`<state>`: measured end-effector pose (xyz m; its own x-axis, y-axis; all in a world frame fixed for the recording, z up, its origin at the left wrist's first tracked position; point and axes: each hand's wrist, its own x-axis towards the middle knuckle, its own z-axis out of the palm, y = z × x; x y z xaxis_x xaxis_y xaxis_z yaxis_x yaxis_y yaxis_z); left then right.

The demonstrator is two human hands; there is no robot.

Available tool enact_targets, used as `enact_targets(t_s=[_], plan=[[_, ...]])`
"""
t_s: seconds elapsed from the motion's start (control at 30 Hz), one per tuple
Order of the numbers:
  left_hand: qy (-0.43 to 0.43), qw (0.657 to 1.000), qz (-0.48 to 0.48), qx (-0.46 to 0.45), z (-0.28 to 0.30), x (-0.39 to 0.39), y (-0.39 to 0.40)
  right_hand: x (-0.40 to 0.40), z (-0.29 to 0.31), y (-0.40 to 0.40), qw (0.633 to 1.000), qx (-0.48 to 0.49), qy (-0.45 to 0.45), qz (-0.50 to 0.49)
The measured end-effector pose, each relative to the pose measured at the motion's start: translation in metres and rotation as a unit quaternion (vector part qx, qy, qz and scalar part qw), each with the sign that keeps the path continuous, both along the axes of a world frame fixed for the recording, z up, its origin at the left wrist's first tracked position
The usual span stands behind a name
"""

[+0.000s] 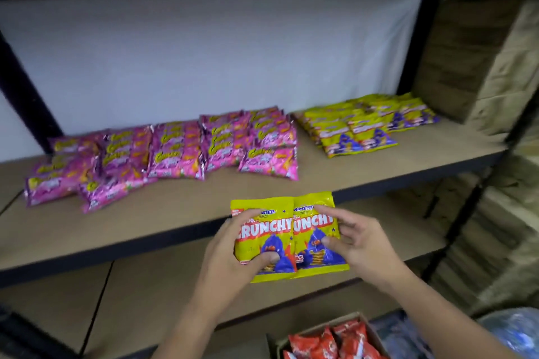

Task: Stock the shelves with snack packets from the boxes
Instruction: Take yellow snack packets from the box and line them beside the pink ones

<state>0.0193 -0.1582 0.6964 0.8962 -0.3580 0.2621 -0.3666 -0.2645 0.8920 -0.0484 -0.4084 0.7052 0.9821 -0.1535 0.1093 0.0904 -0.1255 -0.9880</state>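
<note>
Yellow packets (288, 237) in both hands (294, 245) (shelf-front)

one head-worn view looks forward and down, close on the shelf (262, 192).

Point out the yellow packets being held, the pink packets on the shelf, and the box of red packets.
Held yellow packets (287, 237): head view, on the front of the left packet, beside the seam between the two.
Pink packets (175, 151): head view, on a middle stack.
Box of red packets (376, 329): head view, on its cardboard right wall.
</note>
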Motion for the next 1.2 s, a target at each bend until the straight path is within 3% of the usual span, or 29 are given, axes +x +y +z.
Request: enact_targets(t_s=[0.33,0.53,0.73,1.1,1.2], plan=[[-0.032,0.997,-0.014,-0.069,0.065,0.038,-0.130,0.030,0.073,-0.122,0.999,-0.009,-0.042,-0.010],[-0.091,0.994,0.008,-0.055,0.076,0.060,-0.232,0.052,0.079,-0.214,0.998,0.001,-0.061,-0.026],[-0.084,0.994,-0.007,-0.068,0.065,0.084,-0.339,0.074,0.069,-0.322,0.997,-0.034,-0.047,-0.052],[-0.072,0.997,0.001,0.024,0.047,0.144,-0.482,0.147,0.048,-0.463,0.988,0.011,0.005,-0.152],[-0.060,0.996,0.007,0.068,0.049,0.161,-0.509,0.172,0.044,-0.485,0.985,-0.018,0.012,-0.173]])
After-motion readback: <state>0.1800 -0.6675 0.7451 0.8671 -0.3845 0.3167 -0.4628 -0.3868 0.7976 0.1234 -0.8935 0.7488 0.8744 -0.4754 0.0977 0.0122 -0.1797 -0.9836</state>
